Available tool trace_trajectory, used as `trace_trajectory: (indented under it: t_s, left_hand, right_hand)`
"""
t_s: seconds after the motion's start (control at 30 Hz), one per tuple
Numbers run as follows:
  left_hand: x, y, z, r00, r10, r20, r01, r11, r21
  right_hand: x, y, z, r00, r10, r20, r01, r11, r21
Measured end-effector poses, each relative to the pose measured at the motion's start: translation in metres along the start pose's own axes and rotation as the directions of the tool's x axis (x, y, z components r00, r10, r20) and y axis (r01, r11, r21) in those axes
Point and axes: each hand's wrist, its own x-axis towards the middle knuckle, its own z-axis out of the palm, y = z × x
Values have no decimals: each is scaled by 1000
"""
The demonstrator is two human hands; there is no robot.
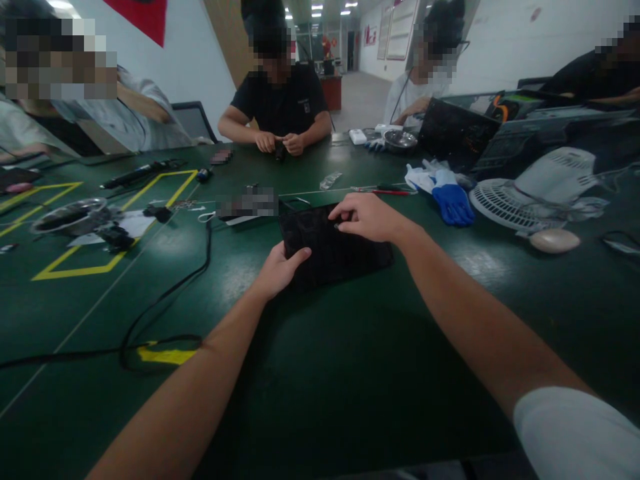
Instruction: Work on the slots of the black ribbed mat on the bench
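A flat black rectangular panel (pixel 345 257) lies on the green table, slightly turned. My left hand (pixel 281 270) grips its left edge, thumb on top and the other fingers hidden underneath. Over the upper middle of the panel is my right hand (pixel 364 217), its fingers bent and pinched together at the surface. Something tiny shows at those fingertips, too small to name.
Black cable (pixel 207 253) curves across the green table (pixel 310 373) on the left. Blue-and-white gloves (pixel 450 200) and a white fan part (pixel 540 190) lie on the right. A metal bowl (pixel 400 139) stands farther back. People sit across the table.
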Motion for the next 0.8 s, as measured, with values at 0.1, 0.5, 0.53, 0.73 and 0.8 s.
trace_trajectory:
  t_s: [0.1, 0.5, 0.53, 0.73, 0.8]
  left_hand:
    - [0, 1, 0, 1000, -4, -1, 4, 1000, 1]
    - [0, -1, -1, 1000, -7, 1, 7, 1000, -20]
    - [0, -1, 0, 1000, -5, -1, 5, 1000, -18]
    - [-1, 1, 1, 1000, -4, -4, 4, 1000, -23]
    - [-1, 1, 1, 1000, -6, -4, 5, 1000, -20]
  right_hand:
    - [0, -1, 0, 1000, 6, 0, -6, 1000, -14]
    - [-2, -9, 8, 998, 15, -65, -25, 989, -148]
    - [-2, -9, 9, 997, 20, -72, -30, 988, -152]
    - [-2, -11, 11, 994, 44, -101, -61, 984, -169]
    - [-1, -11, 12, 993, 47, -110, -65, 983, -171]
